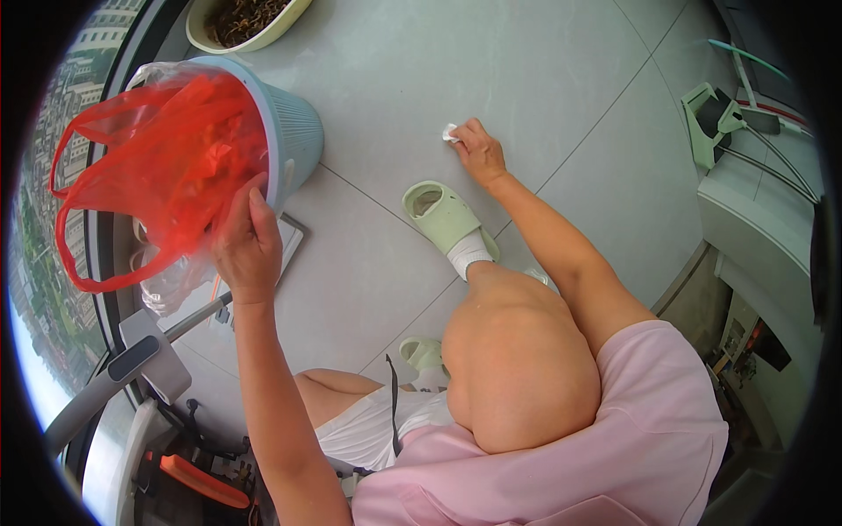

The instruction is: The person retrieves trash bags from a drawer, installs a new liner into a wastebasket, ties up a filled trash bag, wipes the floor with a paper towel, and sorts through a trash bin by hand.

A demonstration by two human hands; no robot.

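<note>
My left hand (248, 246) grips a translucent red plastic bag (158, 177) at the rim of a light blue ribbed plastic bin (296, 125). Some of its fingers are hidden by the bag, and whether they also clasp the rim cannot be seen. The bag's handle loops hang out toward the window side. Down by the grey tiled floor (395, 79), my right hand (480, 150) pinches a small crumpled white tissue or wipe (450, 133) between thumb and fingers. One green slipper (447, 214), worn over a white sock, is planted just below that hand.
A pale oval planter (263, 41) with dry brown matter stands beyond the bin. Along the left runs a window (62, 125). A grey appliance handle (135, 358) slants near my left forearm. At right are a green-framed mop head (704, 125) and a white ledge (750, 217).
</note>
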